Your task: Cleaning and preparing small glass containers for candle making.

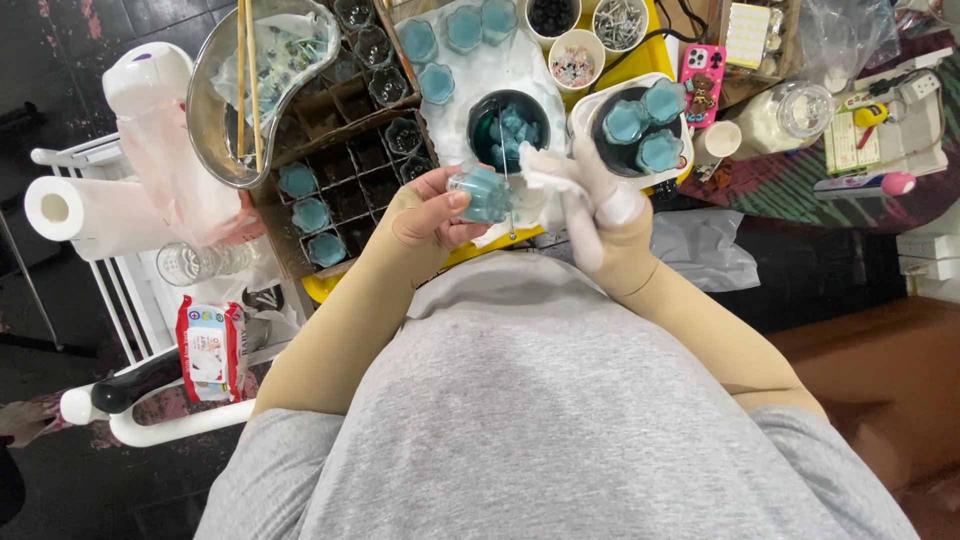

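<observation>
Two hands meet above the counter (610, 62): left hand (428, 212) grasps a small blue-filled glass jar (484, 192); right hand (598, 190), white-gloved, clutches crumpled white tissue (543, 172).

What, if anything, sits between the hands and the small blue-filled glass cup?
Nothing visible. The left hand already grips the blue-filled glass cup directly; the right hand, in a white glove, holds a white cloth against its other side.

A small home craft workspace for candle making: just beyond the held glass jar (485, 193) sits a dark bowl of teal wax (508, 128), to its left a cardboard crate of small glasses (355, 160), farther off cups of wicks (620, 22) and a paper towel roll (85, 212)
</observation>
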